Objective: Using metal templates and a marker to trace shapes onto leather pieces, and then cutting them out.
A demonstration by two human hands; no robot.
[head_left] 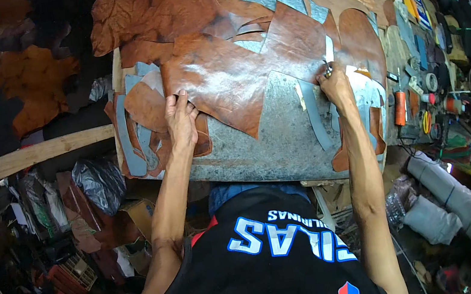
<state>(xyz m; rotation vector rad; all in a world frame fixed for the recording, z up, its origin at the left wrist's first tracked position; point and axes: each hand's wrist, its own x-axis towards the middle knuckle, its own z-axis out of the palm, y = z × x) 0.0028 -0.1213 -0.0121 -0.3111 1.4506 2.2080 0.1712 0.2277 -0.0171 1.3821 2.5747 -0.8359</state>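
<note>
A large piece of glossy brown leather (219, 76) lies across the work table, its pointed lower corner toward me. My left hand (182, 118) is at its left edge, fingers closed on the leather. In my right hand (336, 86), near the right side of the table, is a knife (329, 51) with a bright blade pointing away from me. The blade lies over brown leather; my fingers hide most of its handle. Below the leather, the grey metal table top (242, 152) shows, with narrow grey strips (318, 119) near my right hand.
Leather scraps (141, 109) lie at the table's left, and a darker brown hide (154, 10) covers the far left. On the right stand an orange-handled tool (400, 107) and tape rolls (431, 81). A wooden plank (53, 151) juts out left, above a black plastic bag (99, 182).
</note>
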